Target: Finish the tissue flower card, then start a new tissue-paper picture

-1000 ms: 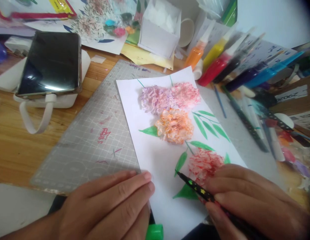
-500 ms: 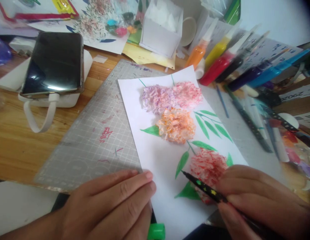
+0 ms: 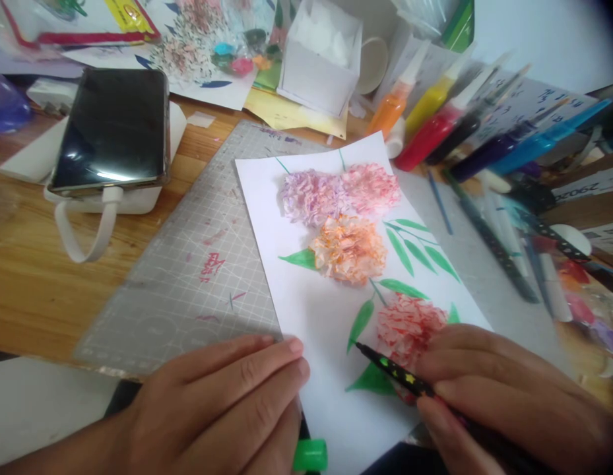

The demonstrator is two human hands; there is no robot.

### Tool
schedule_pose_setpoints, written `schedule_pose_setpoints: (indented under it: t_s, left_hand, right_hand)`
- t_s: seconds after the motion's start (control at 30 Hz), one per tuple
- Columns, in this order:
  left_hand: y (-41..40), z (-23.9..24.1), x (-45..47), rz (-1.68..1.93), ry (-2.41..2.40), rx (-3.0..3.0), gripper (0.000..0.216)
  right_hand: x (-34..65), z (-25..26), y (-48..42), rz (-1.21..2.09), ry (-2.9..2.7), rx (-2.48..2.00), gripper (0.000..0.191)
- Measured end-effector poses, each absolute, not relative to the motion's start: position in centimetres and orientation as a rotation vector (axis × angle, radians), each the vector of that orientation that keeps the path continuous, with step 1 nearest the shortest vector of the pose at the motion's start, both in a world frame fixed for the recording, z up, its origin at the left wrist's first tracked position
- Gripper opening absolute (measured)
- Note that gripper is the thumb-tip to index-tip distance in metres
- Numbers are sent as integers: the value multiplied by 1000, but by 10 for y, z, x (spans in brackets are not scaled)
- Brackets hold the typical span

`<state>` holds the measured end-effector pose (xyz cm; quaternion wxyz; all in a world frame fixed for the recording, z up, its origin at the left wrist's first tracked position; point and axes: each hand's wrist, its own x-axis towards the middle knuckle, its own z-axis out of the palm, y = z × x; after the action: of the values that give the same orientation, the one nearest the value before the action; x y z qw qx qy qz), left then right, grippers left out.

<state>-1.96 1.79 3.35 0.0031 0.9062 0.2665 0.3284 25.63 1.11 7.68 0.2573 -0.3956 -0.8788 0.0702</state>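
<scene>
A white sheet of paper [image 3: 311, 316] lies on a grey cutting mat [image 3: 197, 264]. Glued to it are crumpled tissue flowers: purple [image 3: 309, 196], pink [image 3: 370, 188], orange [image 3: 348, 249] and red [image 3: 408, 326], with painted green leaves [image 3: 418, 251]. My right hand [image 3: 504, 396] is closed round a black pen with star marks [image 3: 390, 369]; its tip rests at the lower end of a green leaf beside the red flower. My left hand [image 3: 227, 402] lies flat, fingers stretched out, pressing the sheet's lower left edge. A green cap [image 3: 310, 455] pokes out under my left hand.
A dark phone [image 3: 113, 128] rests on a white case with a strap at the left. Paint tubes in orange, yellow, red, purple and blue [image 3: 435, 119] fan out at the back right, above pens [image 3: 489, 237]. A white box [image 3: 319, 63] stands behind.
The pen tip has shifted slightly along the lower green leaf and back. My left hand has stayed put on the sheet.
</scene>
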Motion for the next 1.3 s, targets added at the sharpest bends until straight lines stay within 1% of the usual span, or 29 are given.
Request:
schedule_pose_setpoints:
  t_s: [0.13, 0.27, 0.37, 0.47, 0.57, 0.67, 0.77, 0.97, 1.07, 1.2, 1.3]
  left_hand:
    - [17, 35, -21, 1015, 846, 2850, 15]
    - [16, 38, -23, 986, 825, 2863, 14]
    - [16, 39, -23, 1019, 820, 2851, 14]
    - [16, 39, -22, 1038, 840, 2837, 12]
    - [14, 38, -20, 1003, 850, 2834, 12]
    - [11, 36, -16, 1065, 936, 2751, 14]
    - [7, 31, -12, 1139, 1020, 2664, 17]
    - [0, 27, -10, 1159, 1118, 2588, 17]
    - [0, 28, -10, 1146, 1074, 2609, 17]
    - [3, 28, -12, 1121, 1035, 2639, 18]
    - [6, 28, -14, 1135, 971, 2690, 16]
  right_hand:
    - [258, 77, 13, 176, -2350, -1132, 20]
    - [244, 78, 11, 203, -2258, -1110, 9]
    - [233, 77, 5, 283, -2157, -1270, 13]
    - [230, 75, 3, 320, -2153, -1274, 12]
    - [231, 74, 7, 242, -2151, -1247, 10]
    - [232, 74, 9, 168, -2124, -1211, 9]
    - [232, 72, 6, 199, -2064, -1273, 8]
    - [231, 67, -1, 206, -1932, -1415, 10]
    - [231, 66, -2, 140, -1889, -1470, 9]
    - [229, 64, -1, 0, -1858, -1434, 4]
    - [228, 64, 1, -38, -1859, -1419, 5]
